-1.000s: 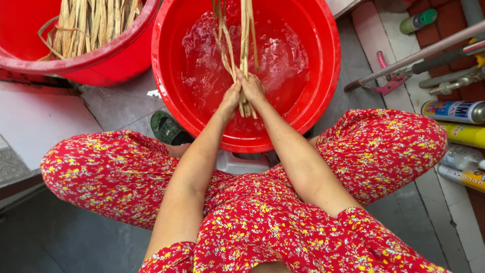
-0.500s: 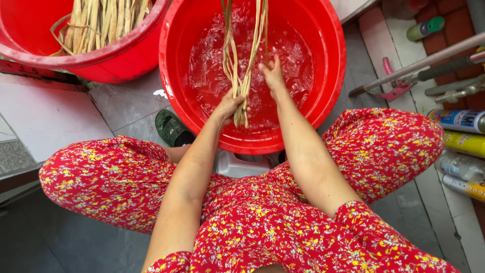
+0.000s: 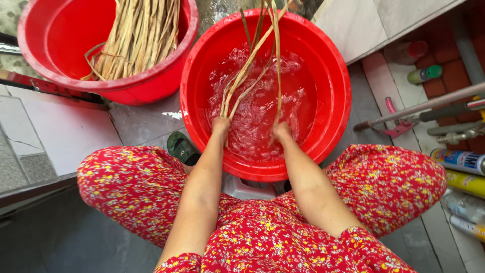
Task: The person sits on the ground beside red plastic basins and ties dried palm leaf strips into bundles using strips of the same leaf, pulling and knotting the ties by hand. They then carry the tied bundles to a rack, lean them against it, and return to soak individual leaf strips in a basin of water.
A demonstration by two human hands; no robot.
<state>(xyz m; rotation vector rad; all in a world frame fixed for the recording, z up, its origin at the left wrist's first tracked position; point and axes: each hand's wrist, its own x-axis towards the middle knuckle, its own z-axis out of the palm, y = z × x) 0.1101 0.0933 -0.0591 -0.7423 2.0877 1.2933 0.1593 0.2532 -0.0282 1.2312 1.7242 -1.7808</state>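
Two hands, left [image 3: 220, 125] and right [image 3: 281, 131], wrist-deep, fingers clenched on straw strands [image 3: 251, 65].

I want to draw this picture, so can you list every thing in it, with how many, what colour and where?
Water basin: one, red, centre, holds splashing water.
Wet strips: a few, tan, rising out of the water.
Second basin: one, red, upper left.
Dry strips: a bundle, tan, in the second basin.
Sandal: one, dark green, beside the left knee.
Spray cans: several, blue and yellow, right edge.
Small bottles: two, upper right.
Left hand: in the water, gripping strips.
Right hand: in the water, gripping a strip.
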